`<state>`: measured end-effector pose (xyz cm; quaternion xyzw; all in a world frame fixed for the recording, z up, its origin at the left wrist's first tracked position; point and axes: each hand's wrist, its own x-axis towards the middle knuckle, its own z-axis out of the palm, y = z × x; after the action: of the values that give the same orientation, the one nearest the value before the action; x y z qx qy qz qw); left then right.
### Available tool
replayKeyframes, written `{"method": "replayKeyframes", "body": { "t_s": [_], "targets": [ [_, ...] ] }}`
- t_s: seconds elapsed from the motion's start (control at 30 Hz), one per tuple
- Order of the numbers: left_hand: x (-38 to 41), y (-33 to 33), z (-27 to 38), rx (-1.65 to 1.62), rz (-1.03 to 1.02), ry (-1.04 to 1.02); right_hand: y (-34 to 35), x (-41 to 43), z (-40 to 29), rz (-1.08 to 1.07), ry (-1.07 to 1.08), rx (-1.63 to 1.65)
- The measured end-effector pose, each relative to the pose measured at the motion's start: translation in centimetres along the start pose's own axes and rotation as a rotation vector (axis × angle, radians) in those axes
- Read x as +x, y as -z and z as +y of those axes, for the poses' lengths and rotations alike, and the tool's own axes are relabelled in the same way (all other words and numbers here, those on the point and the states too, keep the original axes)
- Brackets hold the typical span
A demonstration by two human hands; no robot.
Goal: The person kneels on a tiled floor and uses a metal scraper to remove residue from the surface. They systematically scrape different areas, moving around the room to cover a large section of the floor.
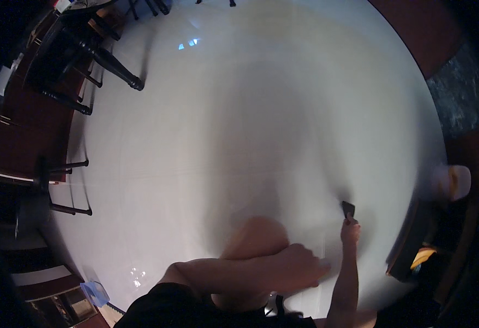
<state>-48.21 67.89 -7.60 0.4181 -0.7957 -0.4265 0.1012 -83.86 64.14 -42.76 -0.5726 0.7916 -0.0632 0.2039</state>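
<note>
In the lower right, my right hand (350,233) grips a small, flat, dark rectangular object (348,209) that looks like a phone. It is held above the pale, glossy floor (174,143), close to a dark shadow. My left forearm lies across in front of my bent knee (260,235). At its end, my left hand (301,262) reaches toward the right forearm. Blur hides the left fingertips, and whether they hold anything is unclear. A dark garment (174,307) covers part of my body at the bottom.
A black chair (112,61) with turned legs stands upper left, before reddish-brown cabinets (30,143). Thin stool legs (71,211) reach onto the floor below it. A blue plastic bin (95,293) is lower left. Dark furniture (407,242) and a yellow item (423,257) are at right.
</note>
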Motion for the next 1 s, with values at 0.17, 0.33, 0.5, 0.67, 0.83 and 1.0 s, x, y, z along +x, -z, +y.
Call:
{"method": "replayKeyframes", "body": {
  "t_s": [0.17, 0.33, 0.5, 0.67, 0.83, 1.0],
  "targets": [
    [7.3, 3.1, -8.9, -0.442, 0.214, -0.181, 3.4, 3.4, -3.9, -0.154, 0.008, -0.146],
    [10.8, 1.9, -24.7, -0.667, 0.891, 0.277, 11.2, 5.9, -9.2, -0.372, 0.179, -0.382],
    [3.0, 0.5, -44.5, 0.214, 0.444, 1.059, 24.0, 10.2, -17.2, -0.367, 0.22, -0.785],
    [-2.1, -1.4, -50.9, 0.329, 0.433, 1.099, 31.6, 12.6, -25.1, -0.23, 0.53, -0.78],
    [-1.2, 0.4, -53.1, 0.287, 0.803, 1.128, 21.0, 16.9, -35.5, -0.302, 0.566, -0.766],
    [-1.0, 1.2, -56.5, 0.444, 1.127, 1.103, 1.3, 20.1, -46.8, -0.286, 0.971, -0.654]
  ]
}}
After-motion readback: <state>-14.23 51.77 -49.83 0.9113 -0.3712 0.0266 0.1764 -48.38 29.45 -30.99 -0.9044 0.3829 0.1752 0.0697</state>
